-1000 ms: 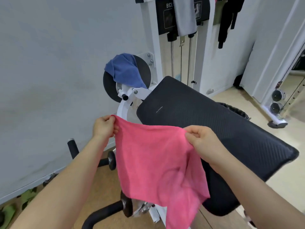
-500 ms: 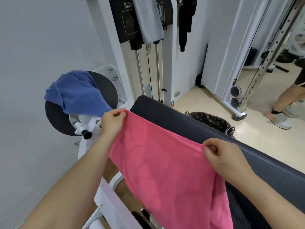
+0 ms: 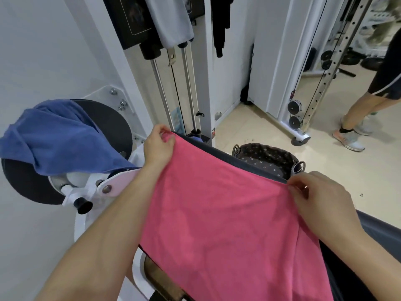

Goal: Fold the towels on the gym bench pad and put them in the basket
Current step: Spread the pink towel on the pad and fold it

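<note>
A pink towel lies spread over the black bench pad, covering most of it. My left hand pinches the towel's far left corner at the pad's top edge. My right hand pinches the far right corner. A blue towel hangs over the black round disc of the machine on the left. The dark patterned basket stands on the floor just beyond the pad, partly hidden by its edge.
The white weight machine's frame and steel guide rods rise straight ahead, with a grey cloth hanging on it. A person's legs stand at the far right by a cable rack. Beige floor lies beyond the basket.
Both hands have carried the pink towel forward and up over the pad, spreading it flat. The view has moved closer, bringing the basket into full sight.
</note>
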`<state>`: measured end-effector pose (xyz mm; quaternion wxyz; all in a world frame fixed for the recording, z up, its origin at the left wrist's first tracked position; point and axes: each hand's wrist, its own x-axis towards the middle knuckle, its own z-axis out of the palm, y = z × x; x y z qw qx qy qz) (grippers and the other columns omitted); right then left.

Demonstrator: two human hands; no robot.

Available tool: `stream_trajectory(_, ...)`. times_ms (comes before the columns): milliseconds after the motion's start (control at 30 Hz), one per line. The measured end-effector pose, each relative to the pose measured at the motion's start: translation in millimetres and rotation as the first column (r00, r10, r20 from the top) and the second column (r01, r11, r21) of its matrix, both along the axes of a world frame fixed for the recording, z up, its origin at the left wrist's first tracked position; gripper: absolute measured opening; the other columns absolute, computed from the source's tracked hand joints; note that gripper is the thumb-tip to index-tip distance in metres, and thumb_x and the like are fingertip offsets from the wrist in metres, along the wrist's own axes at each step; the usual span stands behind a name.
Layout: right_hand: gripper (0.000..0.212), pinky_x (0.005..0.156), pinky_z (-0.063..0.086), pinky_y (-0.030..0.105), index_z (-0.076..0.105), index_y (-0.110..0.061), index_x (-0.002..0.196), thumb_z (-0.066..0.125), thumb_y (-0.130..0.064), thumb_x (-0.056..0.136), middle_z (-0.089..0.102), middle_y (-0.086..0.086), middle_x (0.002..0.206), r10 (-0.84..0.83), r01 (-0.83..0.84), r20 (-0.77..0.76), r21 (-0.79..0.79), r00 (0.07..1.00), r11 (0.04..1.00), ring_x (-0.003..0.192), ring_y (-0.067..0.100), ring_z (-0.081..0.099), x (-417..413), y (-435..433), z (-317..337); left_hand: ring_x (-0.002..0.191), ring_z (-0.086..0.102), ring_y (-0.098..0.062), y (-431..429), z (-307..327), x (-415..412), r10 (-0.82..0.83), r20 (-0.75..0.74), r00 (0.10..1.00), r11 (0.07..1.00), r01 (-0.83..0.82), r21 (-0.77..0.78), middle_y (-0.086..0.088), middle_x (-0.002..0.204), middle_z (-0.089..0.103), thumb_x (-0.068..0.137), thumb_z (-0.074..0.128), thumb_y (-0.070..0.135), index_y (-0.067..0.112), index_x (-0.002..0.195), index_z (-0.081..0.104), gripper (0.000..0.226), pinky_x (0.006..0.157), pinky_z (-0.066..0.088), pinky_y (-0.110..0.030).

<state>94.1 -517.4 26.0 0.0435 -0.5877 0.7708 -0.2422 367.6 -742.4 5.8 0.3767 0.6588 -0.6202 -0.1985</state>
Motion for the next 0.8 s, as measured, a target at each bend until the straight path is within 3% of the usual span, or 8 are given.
stream_trajectory(67,0.011,0.055,0.030,0.025,0.070,-0.024,0.083,0.066,-0.013,0.084,0.055,-0.005,0.079,-0.027,0.027,0.005,-0.001,1.000,1.000,0.070,0.018,0.051,-4.4,-7.1,1.1,0.089,0.057,-0.016,-1.6,2.4,-1.6,0.036,-0.012,0.999,0.999,-0.037,-0.023,0.005,0.094,0.064,0.087,0.056,0.012,0.020,0.099,0.063,0.016,0.079,0.043,-0.027)
stream_trajectory(133,0.011,0.059,0.032,0.029,0.073,-0.024,0.084,0.066,-0.016,0.084,0.055,-0.003,0.079,-0.050,0.050,0.022,0.025,0.999,0.998,0.073,0.021,0.052,-7.7,-12.0,3.1,0.089,0.056,-0.014,5.5,3.2,-3.8,0.030,0.003,1.000,0.999,-0.030,-0.031,0.005,0.095,0.065,0.085,0.054,0.007,0.023,0.095,0.066,0.022,0.079,0.041,-0.025)
stream_trajectory(233,0.018,0.065,0.041,0.033,0.074,-0.022,0.096,0.060,-0.014,0.087,0.061,0.001,0.086,-0.037,0.035,0.034,0.057,0.999,0.998,0.077,0.026,0.057,-10.6,-10.9,6.2,0.100,0.060,-0.014,47.8,-1.5,-16.8,-0.149,0.056,0.987,0.981,0.154,-0.119,0.010,0.104,0.066,0.081,0.054,-0.001,0.022,0.089,0.070,0.030,0.087,0.045,-0.026)
stream_trajectory(333,0.037,0.056,0.050,0.038,0.064,-0.017,0.114,0.058,-0.003,0.081,0.058,0.007,0.105,0.124,-0.125,-0.133,0.002,0.983,0.992,0.076,0.030,0.059,-5.9,0.3,9.7,0.090,0.060,-0.005,130.3,-15.0,-38.8,-0.330,0.026,0.944,0.931,0.330,-0.155,0.013,0.101,0.063,0.080,0.060,-0.004,0.018,0.088,0.073,0.028,0.080,0.045,-0.013)
stream_trajectory(467,0.032,0.043,0.046,0.035,0.065,-0.011,0.102,0.066,0.000,0.072,0.056,0.009,0.094,0.343,-0.351,-0.298,0.028,0.891,0.936,0.070,0.029,0.056,-4.1,31.2,18.0,0.078,0.057,0.010,255.7,-35.5,-66.1,-0.504,-0.061,0.861,0.860,0.495,-0.126,0.021,0.090,0.062,0.081,0.060,0.012,0.028,0.090,0.072,0.022,0.070,0.039,-0.001)
stream_trajectory(633,0.025,0.046,0.032,0.027,0.060,-0.023,0.085,0.077,-0.021,0.067,0.049,-0.005,0.070,0.436,-0.383,-0.346,0.213,0.831,0.899,0.053,0.018,0.052,-10.3,99.1,8.8,0.068,0.057,0.008,341.6,-59.1,-91.5,-0.602,-0.081,0.794,0.798,0.601,-0.043,0.023,0.091,0.058,0.080,0.059,0.034,0.037,0.093,0.064,0.014,0.061,0.044,-0.007)
stream_trajectory(733,0.027,0.054,0.031,0.030,0.055,-0.023,0.086,0.074,-0.033,0.068,0.048,-0.003,0.078,0.432,-0.361,-0.357,0.249,0.828,0.899,0.062,0.019,0.051,-1.4,131.2,-7.2,0.062,0.054,0.004,356.2,-65.5,-96.3,-0.624,0.001,0.781,0.781,0.624,-0.012,0.020,0.085,0.058,0.079,0.059,0.037,0.038,0.091,0.064,0.013,0.056,0.044,-0.010)
stream_trajectory(800,0.042,0.057,0.036,0.033,0.058,-0.024,0.097,0.072,-0.046,0.064,0.051,0.000,0.087,0.417,-0.322,-0.375,0.290,0.828,0.901,0.071,0.021,0.052,7.4,143.0,-18.8,0.062,0.056,0.002,359.8,-69.9,-96.1,-0.617,0.050,0.785,0.787,0.617,0.019,0.020,0.084,0.060,0.080,0.057,0.037,0.036,0.090,0.064,0.013,0.055,0.046,-0.015)
